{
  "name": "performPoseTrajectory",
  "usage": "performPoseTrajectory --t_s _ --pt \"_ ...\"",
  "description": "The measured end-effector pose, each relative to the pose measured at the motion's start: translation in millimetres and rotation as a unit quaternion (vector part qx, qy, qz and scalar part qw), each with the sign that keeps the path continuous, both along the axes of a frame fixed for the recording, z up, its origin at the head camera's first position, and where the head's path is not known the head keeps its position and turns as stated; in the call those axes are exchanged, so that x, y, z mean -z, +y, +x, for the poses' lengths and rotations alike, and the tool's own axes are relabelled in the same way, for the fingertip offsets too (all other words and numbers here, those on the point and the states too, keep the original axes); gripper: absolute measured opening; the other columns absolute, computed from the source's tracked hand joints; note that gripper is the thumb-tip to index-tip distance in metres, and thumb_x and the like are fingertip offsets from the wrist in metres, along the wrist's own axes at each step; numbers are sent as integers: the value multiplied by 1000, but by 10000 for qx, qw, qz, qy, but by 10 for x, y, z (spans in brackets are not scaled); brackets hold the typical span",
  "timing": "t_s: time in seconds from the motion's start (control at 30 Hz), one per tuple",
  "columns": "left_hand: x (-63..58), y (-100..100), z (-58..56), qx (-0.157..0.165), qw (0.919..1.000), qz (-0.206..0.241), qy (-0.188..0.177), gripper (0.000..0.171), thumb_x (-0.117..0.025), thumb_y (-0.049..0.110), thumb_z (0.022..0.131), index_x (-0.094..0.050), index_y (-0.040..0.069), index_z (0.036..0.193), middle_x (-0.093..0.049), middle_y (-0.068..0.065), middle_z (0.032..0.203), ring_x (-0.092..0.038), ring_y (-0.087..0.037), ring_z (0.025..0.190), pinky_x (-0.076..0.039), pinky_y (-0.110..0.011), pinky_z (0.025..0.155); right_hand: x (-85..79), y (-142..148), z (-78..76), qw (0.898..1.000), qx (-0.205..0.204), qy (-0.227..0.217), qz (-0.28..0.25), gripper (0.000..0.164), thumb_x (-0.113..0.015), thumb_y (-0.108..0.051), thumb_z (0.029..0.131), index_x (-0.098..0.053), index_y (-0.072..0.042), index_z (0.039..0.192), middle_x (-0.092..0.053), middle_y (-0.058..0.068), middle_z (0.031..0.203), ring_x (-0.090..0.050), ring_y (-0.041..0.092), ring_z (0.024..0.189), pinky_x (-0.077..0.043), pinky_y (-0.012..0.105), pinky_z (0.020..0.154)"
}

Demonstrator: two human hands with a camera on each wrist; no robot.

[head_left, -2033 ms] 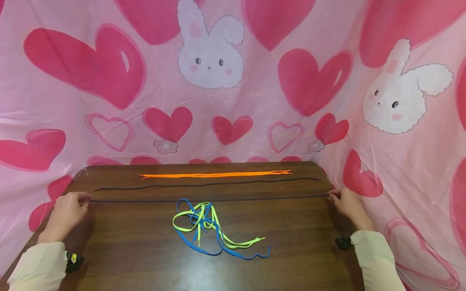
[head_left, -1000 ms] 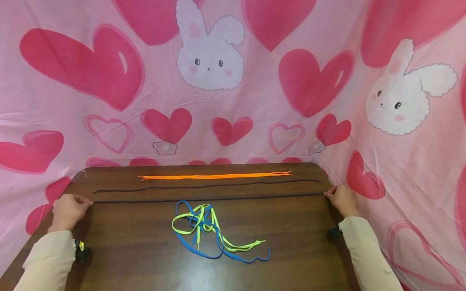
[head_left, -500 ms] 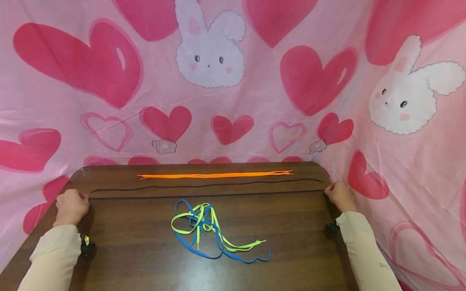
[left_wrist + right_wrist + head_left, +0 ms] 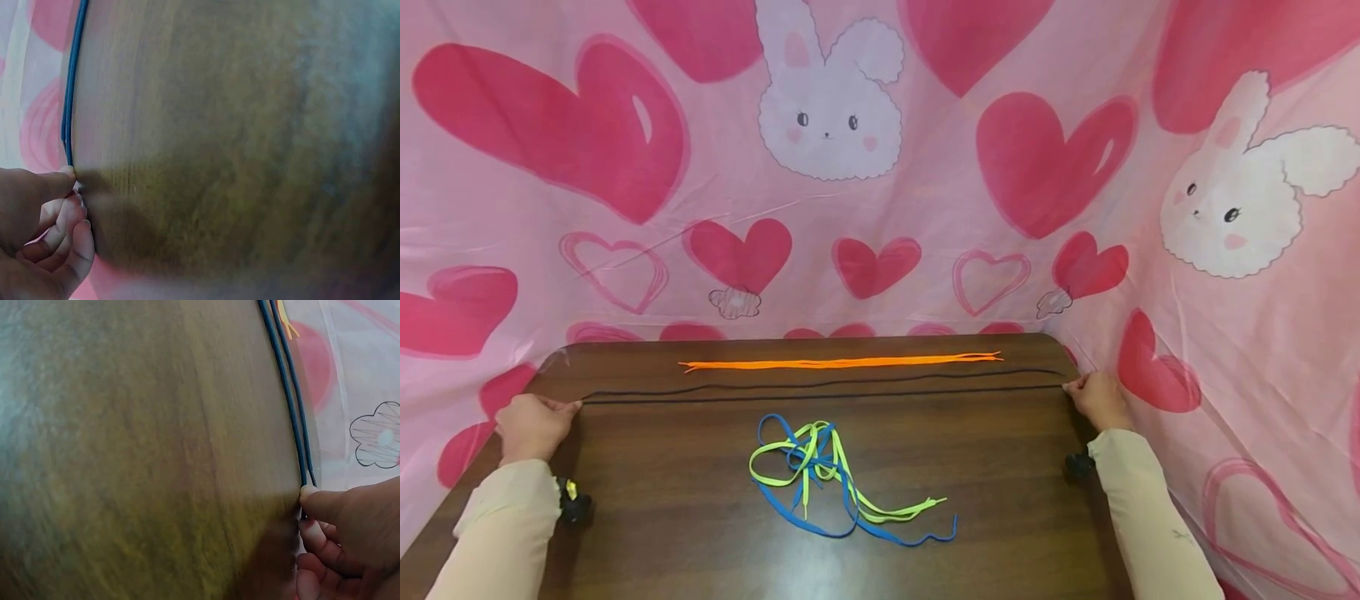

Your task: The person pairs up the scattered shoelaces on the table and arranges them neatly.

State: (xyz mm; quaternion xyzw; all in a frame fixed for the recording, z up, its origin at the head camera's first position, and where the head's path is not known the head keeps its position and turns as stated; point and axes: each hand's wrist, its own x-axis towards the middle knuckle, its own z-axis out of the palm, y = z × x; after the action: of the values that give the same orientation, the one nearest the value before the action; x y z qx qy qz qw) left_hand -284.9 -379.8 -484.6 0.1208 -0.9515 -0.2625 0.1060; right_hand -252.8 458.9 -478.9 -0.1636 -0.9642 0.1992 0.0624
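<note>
A dark shoelace (image 4: pixel 820 395) stretches straight across the far part of the table. My left hand (image 4: pixel 537 427) pinches its left end between thumb and fingertips, and my right hand (image 4: pixel 1099 402) pinches the right end. Just behind it lies a second dark shoelace (image 4: pixel 850 382), slightly wavy and almost parallel. In the left wrist view the dark laces (image 4: pixel 74 69) run close together up from the left thumb. The right wrist view has the held lace (image 4: pixel 289 394) beside the other, narrowly apart, meeting the right thumb and fingertips.
Farther back lies a straight bundle of orange shoelaces (image 4: pixel 842 362). Nearer the middle of the brown table (image 4: pixel 700 517) is a loose tangle of a yellow-green shoelace (image 4: pixel 895 512) and a blue shoelace (image 4: pixel 812 527). Pink heart-print cloth (image 4: pixel 925 192) hangs behind and at both sides.
Both hands have carried the taut dark shoelace away from me, toward the back of the table, narrowing its gap to the other dark lace. The orange bundle and the tangle lie as before.
</note>
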Motion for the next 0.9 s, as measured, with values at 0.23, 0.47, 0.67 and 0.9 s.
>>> performPoseTrajectory --t_s 0.23,0.47,0.67,0.9 --pt "-14 -10 -1 -183 9996 0 -224 39 -60 25 87 -67 -12 78 -62 -27 69 -39 -62 87 -30 -63 77 59 -3 -34 9998 53 69 -170 32 -64 -28 86 -71 1 75 -62 9 64 -50 25 62 -38 33 53" --pt "13 -49 -14 -212 9992 -325 -17 38 -61 28 86 -67 -8 73 -63 -26 70 -46 -60 79 -37 -59 66 87 -41 -64 9994 172 285 -126 34 -64 -32 86 -72 -1 73 -64 10 65 -52 26 64 -38 33 54" --pt "53 -40 -31 -192 9993 -239 213 33 -61 20 86 -66 -10 75 -62 -28 71 -46 -60 79 -36 -59 68 80 -78 -96 9991 301 292 -89 34 -65 -34 85 -73 -2 77 -67 15 74 -55 28 66 -39 34 54" --pt "85 -14 -100 -153 9995 -11 278 33 -62 22 86 -66 -10 82 -63 -27 74 -43 -56 83 -32 -57 70 70 -69 -118 9982 375 472 -35 35 -66 -36 84 -73 -2 75 -67 15 72 -56 30 67 -40 36 54"
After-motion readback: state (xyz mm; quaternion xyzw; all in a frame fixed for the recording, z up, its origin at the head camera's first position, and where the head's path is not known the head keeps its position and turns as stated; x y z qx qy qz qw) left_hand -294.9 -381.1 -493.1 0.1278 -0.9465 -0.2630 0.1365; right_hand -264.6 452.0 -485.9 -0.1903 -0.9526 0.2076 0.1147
